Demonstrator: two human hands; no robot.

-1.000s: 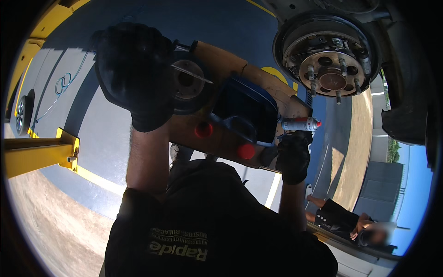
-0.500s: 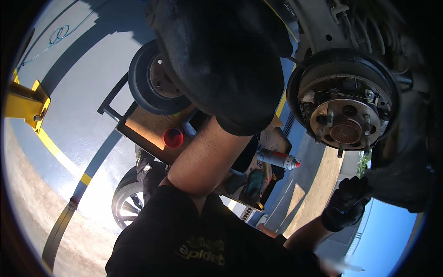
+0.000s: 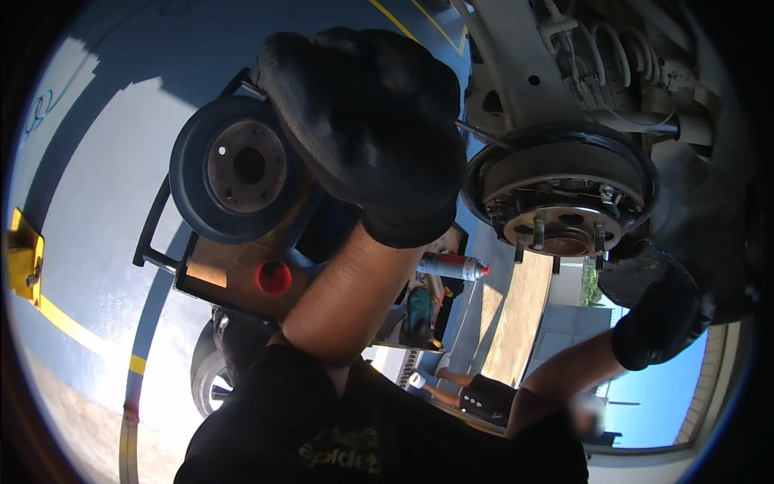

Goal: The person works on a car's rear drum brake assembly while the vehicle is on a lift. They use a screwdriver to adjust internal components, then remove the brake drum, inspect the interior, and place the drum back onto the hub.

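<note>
A gloved left hand (image 3: 367,121) gripped a thin metal rod (image 3: 481,134) near an exposed brake assembly (image 3: 560,194).
Its fingers were curled tight around the rod, whose tip reached the assembly's rim, upper right of the frame; the gloved right hand (image 3: 665,315) was below, lower right, its grip too dark to tell. A round drum (image 3: 222,173), a red cup (image 3: 274,278) and a spray can (image 3: 451,266) lay left to centre on the bench (image 3: 208,262).

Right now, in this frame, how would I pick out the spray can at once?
Find the cart left of centre. At its right edge is the spray can, tip toward the picture's right. Its slim grey-and-red body sets it apart from the round, all-red container farther left.
</note>
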